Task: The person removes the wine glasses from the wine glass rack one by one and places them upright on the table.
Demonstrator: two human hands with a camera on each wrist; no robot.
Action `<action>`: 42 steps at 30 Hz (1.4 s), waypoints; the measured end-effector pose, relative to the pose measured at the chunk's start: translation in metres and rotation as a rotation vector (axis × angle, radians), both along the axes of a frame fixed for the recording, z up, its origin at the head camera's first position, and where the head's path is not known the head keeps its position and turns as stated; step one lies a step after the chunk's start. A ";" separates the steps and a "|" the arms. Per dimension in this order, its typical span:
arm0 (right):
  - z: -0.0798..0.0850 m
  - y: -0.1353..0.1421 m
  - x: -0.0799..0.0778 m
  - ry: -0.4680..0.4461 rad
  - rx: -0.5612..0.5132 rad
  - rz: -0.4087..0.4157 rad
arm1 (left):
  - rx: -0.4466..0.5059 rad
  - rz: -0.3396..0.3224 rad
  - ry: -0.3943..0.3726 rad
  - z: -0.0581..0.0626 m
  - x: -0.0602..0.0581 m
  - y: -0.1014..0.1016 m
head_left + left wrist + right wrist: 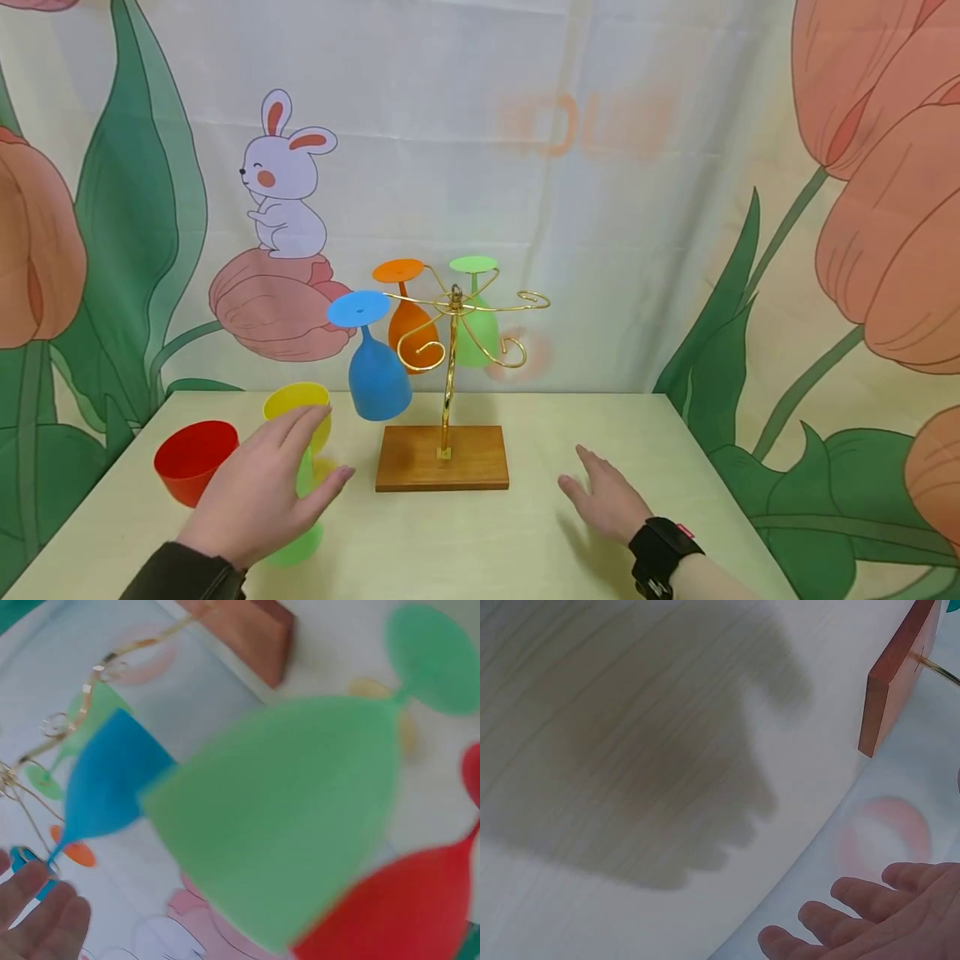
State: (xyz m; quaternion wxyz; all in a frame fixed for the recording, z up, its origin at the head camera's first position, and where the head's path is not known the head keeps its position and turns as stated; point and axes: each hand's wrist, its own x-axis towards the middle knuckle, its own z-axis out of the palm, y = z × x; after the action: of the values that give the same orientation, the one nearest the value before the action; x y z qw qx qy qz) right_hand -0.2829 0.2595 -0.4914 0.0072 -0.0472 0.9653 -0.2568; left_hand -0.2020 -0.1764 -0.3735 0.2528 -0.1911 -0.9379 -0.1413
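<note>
1. Floral backdrop curtain [600,208] is hanging behind a pale wood-grain table [420,542]; printed rabbit [285,175] is showing at upper left.
2. Gold rack [448,383] is standing mid-table, its post rising from a wooden base [405,475]. Curled hooks are fanning out from the top.
3. Three glasses are hanging upside down by their feet: blue glass [378,379] on the left, orange glass [414,337] behind it, light green glass [480,333] at back right.
4. On the table, left of the rack: red glass [191,467] and yellow glass [296,398] are standing upright; so is the near green glass [277,802], which the left hand is partly covering in the head view.
5. Left hand [255,492] is hovering by that green glass, fingers extended, thumb spread well away, gripping nothing. Dark sleeve [183,575] is covering the wrist.
6. Right hand [607,504] is hovering right of the base, fingers extended and slightly apart, thumb separate, also holding nothing. It's casting a shadow [645,765] on the table; black wristband [660,550] is circling the wrist.
</note>
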 end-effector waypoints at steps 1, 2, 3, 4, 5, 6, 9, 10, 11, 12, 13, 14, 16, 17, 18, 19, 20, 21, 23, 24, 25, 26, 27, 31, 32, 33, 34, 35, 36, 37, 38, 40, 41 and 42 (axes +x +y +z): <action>0.000 0.000 0.000 -0.002 0.000 -0.003 | 0.014 -0.019 0.037 0.002 -0.001 0.005; 0.000 0.000 0.000 -0.007 -0.001 -0.006 | 0.023 -0.040 0.070 0.003 -0.002 0.010; -0.001 0.000 0.001 -0.009 -0.001 -0.006 | 0.028 -0.059 0.103 0.004 -0.004 0.014; -0.001 0.000 0.001 -0.011 -0.002 -0.008 | 0.033 -0.082 0.137 0.006 -0.006 0.019; -0.001 -0.001 0.001 -0.015 -0.003 -0.009 | 0.039 -0.108 0.170 0.007 -0.008 0.024; -0.001 -0.001 0.001 -0.018 -0.001 -0.012 | 0.042 -0.134 0.196 0.009 -0.011 0.029; -0.002 0.000 0.002 -0.017 0.002 -0.015 | 0.040 -0.197 0.257 0.018 -0.020 0.045; -0.002 0.000 0.002 -0.017 0.004 -0.017 | 0.036 -0.218 0.272 0.021 -0.024 0.050; -0.002 0.000 0.003 -0.017 0.005 -0.018 | 0.027 -0.232 0.288 0.025 -0.028 0.055; -0.002 0.000 0.003 -0.015 0.004 -0.017 | 0.014 -0.239 0.304 0.029 -0.032 0.061; -0.002 0.000 0.003 -0.016 -0.001 -0.015 | 0.000 -0.243 0.318 0.033 -0.037 0.066; -0.002 0.001 0.003 -0.017 -0.009 -0.012 | -0.012 -0.249 0.332 0.037 -0.042 0.072; -0.001 0.002 0.003 -0.020 -0.019 -0.006 | -0.038 -0.252 0.345 0.042 -0.051 0.081; 0.000 0.003 0.003 -0.021 -0.025 -0.003 | -0.048 -0.250 0.352 0.044 -0.055 0.085; 0.000 0.003 0.003 -0.022 -0.030 -0.002 | -0.056 -0.249 0.350 0.046 -0.059 0.089; 0.001 0.004 0.003 -0.025 -0.031 -0.002 | -0.061 -0.251 0.350 0.046 -0.062 0.091; 0.001 0.005 0.003 -0.025 -0.033 -0.002 | -0.065 -0.252 0.349 0.047 -0.065 0.094; 0.002 0.006 0.003 -0.027 -0.030 -0.002 | -0.067 -0.253 0.346 0.047 -0.067 0.096; 0.003 0.008 0.003 -0.025 -0.033 0.001 | -0.063 -0.254 0.348 0.046 -0.072 0.098; 0.004 0.009 0.003 -0.024 -0.033 0.003 | -0.061 -0.255 0.348 0.046 -0.074 0.099; 0.004 0.011 0.002 -0.026 -0.031 0.002 | -0.060 -0.257 0.353 0.046 -0.075 0.101; 0.004 0.012 0.002 -0.028 -0.028 0.001 | -0.059 -0.257 0.358 0.047 -0.077 0.102; 0.004 0.014 0.001 -0.031 -0.023 -0.001 | -0.057 -0.258 0.362 0.047 -0.078 0.103; 0.002 0.017 -0.001 -0.040 -0.002 -0.003 | -0.068 -0.249 0.394 0.046 -0.078 0.102; 0.002 0.018 -0.002 -0.037 0.000 0.001 | -0.072 -0.246 0.403 0.046 -0.077 0.101; 0.003 0.019 -0.002 -0.033 0.000 0.004 | -0.076 -0.243 0.411 0.046 -0.077 0.101; 0.005 0.020 -0.002 -0.027 0.000 0.009 | -0.083 -0.238 0.418 0.045 -0.078 0.101; 0.007 0.020 -0.002 -0.021 0.000 0.014 | -0.089 -0.234 0.422 0.046 -0.077 0.101; 0.008 0.021 -0.002 -0.014 0.001 0.020 | -0.093 -0.232 0.428 0.046 -0.077 0.101; 0.010 0.023 -0.003 -0.008 0.001 0.027 | -0.095 -0.232 0.431 0.046 -0.078 0.101; 0.013 0.024 -0.004 -0.002 -0.005 0.034 | -0.096 -0.232 0.432 0.046 -0.078 0.101; 0.015 0.027 -0.006 0.012 -0.001 0.043 | -0.095 -0.234 0.427 0.047 -0.077 0.101; 0.015 0.029 -0.009 0.021 0.002 0.046 | -0.091 -0.236 0.424 0.047 -0.077 0.101; 0.015 0.031 -0.011 0.029 0.006 0.050 | -0.088 -0.237 0.421 0.047 -0.078 0.101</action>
State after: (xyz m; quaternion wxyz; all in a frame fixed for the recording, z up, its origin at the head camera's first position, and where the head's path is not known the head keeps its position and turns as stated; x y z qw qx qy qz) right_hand -0.2937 0.2909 -0.4764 -0.0004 -0.0749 0.9645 -0.2531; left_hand -0.2796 -0.0752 -0.3270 0.4159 -0.3359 -0.8407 -0.0862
